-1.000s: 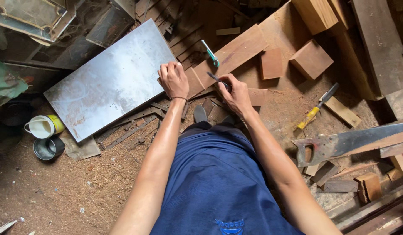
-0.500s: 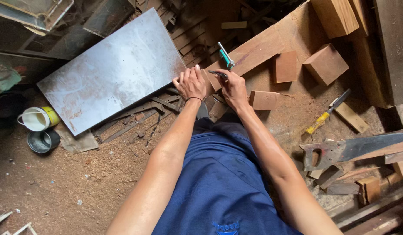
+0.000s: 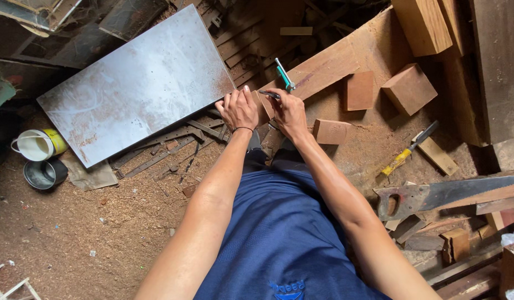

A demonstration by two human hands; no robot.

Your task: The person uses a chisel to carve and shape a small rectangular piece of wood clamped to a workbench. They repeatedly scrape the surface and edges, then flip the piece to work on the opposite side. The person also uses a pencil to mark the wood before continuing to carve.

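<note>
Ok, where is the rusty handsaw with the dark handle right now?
In the head view, the rusty handsaw lies on the person's right at the frame's edge, among wood offcuts, just below the yellow-handled chisel.

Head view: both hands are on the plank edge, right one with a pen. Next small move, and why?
Probably draw the pen a short way along the plank to make the mark. The right hand has its tip at the wood, and the left hand presses flat beside it on the plank's end as if bracing it. The teal tool lies untouched just beyond.
</note>
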